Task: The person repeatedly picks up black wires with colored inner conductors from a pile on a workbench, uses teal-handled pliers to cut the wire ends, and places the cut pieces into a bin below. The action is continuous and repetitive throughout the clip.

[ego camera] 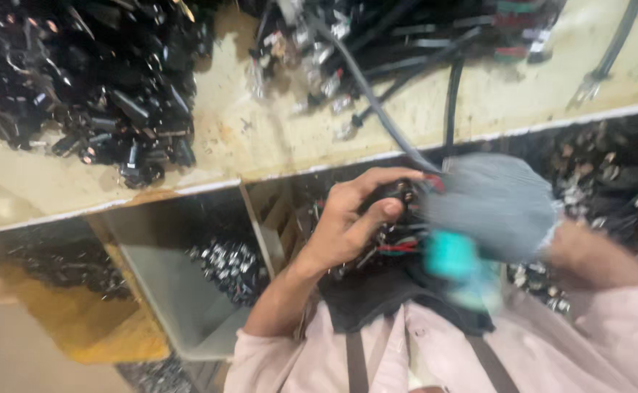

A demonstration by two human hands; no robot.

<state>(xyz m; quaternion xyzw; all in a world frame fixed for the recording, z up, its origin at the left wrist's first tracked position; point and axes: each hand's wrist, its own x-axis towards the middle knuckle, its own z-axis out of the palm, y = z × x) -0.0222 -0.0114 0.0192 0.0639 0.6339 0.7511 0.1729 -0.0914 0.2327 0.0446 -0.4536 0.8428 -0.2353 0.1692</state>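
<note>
Pinching the small black plug (399, 195) on its grey cable, your left hand (348, 225) steadies it mid-assembly; your blurred gloved right hand's (493, 207) grip is unreadable; seat next.

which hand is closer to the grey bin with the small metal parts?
Left. The left hand grips a black plug just right of the grey bin; the gloved right hand, blurred, sits farther right, beyond the left.

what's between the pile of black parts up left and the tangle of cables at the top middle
Only bare workbench top, stained and scuffed, separates the black parts pile from the cable tangle in the head view.
</note>
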